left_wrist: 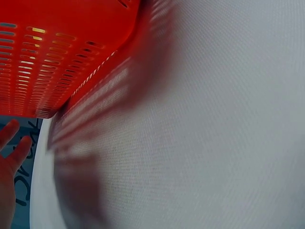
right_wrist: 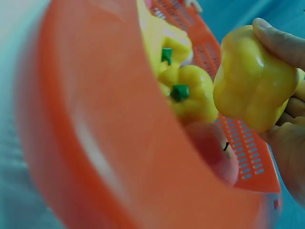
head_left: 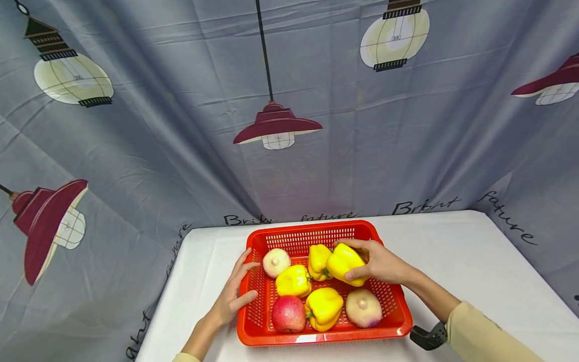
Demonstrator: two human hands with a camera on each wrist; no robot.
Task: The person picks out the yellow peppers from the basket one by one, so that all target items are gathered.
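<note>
My right hand point(head_left: 384, 261) grips a yellow bell pepper point(head_left: 345, 264) above the right half of a red plastic basket point(head_left: 402, 319). In the right wrist view, thumb and fingers wrap the pepper point(right_wrist: 255, 78), held over the basket's inside. At the basket's left rim is my left hand point(head_left: 230, 296), its fingers extended and spread, holding nothing. Inside the basket lie more yellow bell peppers, one at the back point(head_left: 318, 261), one at centre left point(head_left: 293, 281) and one in front point(head_left: 324, 307). A red apple point(head_left: 288, 314) sits at the front left.
A pale round turnip with a purple patch point(head_left: 363, 307) lies in the basket's front right. A smaller pale round vegetable point(head_left: 276, 262) sits at its back left. The basket stands on a white-covered table point(head_left: 457, 261), with a grey printed curtain point(head_left: 307, 176) behind.
</note>
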